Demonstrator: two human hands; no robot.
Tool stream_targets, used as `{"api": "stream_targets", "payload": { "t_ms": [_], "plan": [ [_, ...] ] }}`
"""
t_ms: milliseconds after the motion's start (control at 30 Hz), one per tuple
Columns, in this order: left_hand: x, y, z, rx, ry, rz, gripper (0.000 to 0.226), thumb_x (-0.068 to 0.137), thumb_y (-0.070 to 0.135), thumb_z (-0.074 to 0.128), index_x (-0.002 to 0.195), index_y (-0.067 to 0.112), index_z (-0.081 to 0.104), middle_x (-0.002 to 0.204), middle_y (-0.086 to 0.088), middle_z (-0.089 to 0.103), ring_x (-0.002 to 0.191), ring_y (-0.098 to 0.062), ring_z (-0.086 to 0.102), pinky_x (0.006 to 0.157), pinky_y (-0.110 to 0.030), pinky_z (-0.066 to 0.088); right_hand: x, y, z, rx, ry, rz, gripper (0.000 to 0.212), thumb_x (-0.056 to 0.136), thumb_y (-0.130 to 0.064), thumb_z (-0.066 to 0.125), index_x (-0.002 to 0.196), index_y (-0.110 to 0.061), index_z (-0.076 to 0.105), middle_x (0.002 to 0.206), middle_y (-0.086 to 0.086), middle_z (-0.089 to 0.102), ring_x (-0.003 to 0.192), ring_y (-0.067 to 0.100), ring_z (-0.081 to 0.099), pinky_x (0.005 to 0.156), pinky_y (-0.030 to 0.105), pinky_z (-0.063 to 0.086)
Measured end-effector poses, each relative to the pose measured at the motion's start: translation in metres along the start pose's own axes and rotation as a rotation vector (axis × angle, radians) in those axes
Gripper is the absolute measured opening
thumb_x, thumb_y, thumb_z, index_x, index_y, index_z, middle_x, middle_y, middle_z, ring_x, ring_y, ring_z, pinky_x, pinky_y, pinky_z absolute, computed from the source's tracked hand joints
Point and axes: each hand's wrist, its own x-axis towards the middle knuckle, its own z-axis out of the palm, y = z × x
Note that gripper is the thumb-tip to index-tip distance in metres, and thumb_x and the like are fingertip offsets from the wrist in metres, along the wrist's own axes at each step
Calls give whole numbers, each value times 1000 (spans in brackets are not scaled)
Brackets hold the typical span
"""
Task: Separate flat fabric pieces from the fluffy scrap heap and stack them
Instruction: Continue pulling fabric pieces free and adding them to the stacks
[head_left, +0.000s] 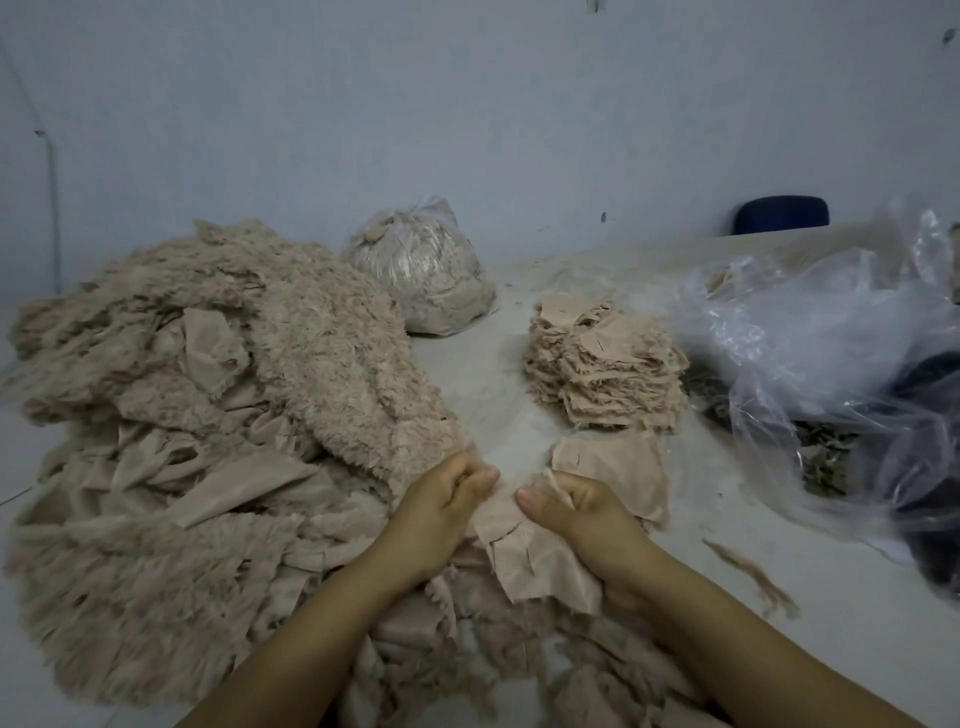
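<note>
A big beige fluffy scrap heap (208, 415) fills the left half of the table, with flat beige pieces mixed in. A tall stack of flat fabric pieces (605, 364) stands right of centre. Both hands meet at the heap's near right edge. My left hand (441, 512) pinches fluffy fabric there. My right hand (576, 514) grips a flat beige fabric piece (540, 561) that hangs down below it. The two hands hold the material close together, thumbs nearly touching. Another flat piece (618, 467) lies on the table just behind my right hand.
A tied clear bag of beige scraps (421, 270) sits at the back centre. Crumpled clear plastic bags (810, 338) with dark contents crowd the right side. A fluff strand (753, 577) lies on the white table (483, 374). A blue chair back (782, 213) shows by the wall.
</note>
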Motion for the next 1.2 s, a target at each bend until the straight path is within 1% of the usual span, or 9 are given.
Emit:
{"api": "stream_targets", "payload": {
  "t_ms": [167, 267, 367, 600, 767, 967, 1067, 1133, 1200],
  "plan": [
    [-3, 6, -9, -54, -91, -75, 37, 91, 37, 52, 57, 24, 47, 48, 13, 43, 48, -2, 39, 51, -23, 33, 5, -9, -9, 29, -25, 33, 30, 74, -28, 69, 86, 0, 71, 82, 14, 71, 73, 22, 66, 64, 27, 53],
    [-6, 5, -20, -145, -183, -119, 36, 93, 16, 56, 58, 20, 52, 46, 10, 45, 45, -4, 39, 49, -18, 33, 11, -9, -13, 29, -36, 69, 55, 76, -33, 67, 95, 18, 57, 87, 22, 65, 79, 28, 61, 73, 33, 49],
    [-8, 5, -17, -182, -205, -109, 29, 93, 9, 55, 65, 14, 55, 48, 8, 50, 46, -4, 44, 53, -16, 37, 12, -4, -8, 96, -131, 119, 39, 77, -25, 71, 97, 9, 67, 97, 22, 71, 87, 29, 69, 73, 30, 54],
    [-6, 1, -10, -228, -40, -141, 39, 92, 6, 56, 56, 21, 55, 45, 8, 45, 46, -5, 38, 52, -18, 33, 12, 0, -4, 212, -158, 188, 26, 62, -1, 76, 84, -1, 63, 76, 15, 70, 70, 22, 69, 61, 29, 55],
    [-5, 0, -4, -271, -25, -175, 26, 93, 5, 54, 68, 10, 59, 42, 8, 43, 43, -6, 35, 49, -19, 31, 10, -4, -8, 210, -193, 197, 25, 63, -1, 73, 84, -7, 60, 70, 8, 67, 66, 17, 66, 60, 27, 53],
    [-4, -4, 3, -285, -8, -148, 31, 93, 5, 53, 65, 16, 60, 43, 7, 39, 41, -6, 31, 46, -20, 27, 7, -4, -14, 240, -230, 224, 30, 66, -1, 70, 92, -8, 57, 72, 7, 64, 66, 18, 63, 60, 29, 53],
    [-4, -6, 8, -97, 34, -59, 34, 95, 13, 52, 63, 23, 56, 46, 8, 45, 45, -4, 39, 48, -22, 33, 6, -2, -16, 254, -183, 172, 28, 68, -1, 69, 93, -6, 55, 75, 12, 61, 67, 21, 62, 61, 30, 53],
    [-4, -10, 3, 75, 46, -33, 37, 96, 30, 48, 61, 20, 55, 54, 2, 52, 55, -9, 48, 58, -32, 42, 6, -2, -22, 225, -119, 133, 31, 70, -2, 69, 97, 0, 55, 79, 17, 61, 70, 24, 62, 63, 31, 54],
    [-4, -11, -10, 123, 19, -65, 46, 90, 50, 42, 52, 24, 44, 50, 5, 42, 51, -8, 41, 55, -29, 38, 7, -2, -30, 216, -61, 115, 33, 69, -4, 69, 98, 4, 57, 78, 17, 65, 68, 24, 65, 60, 30, 55]
  ]
}}
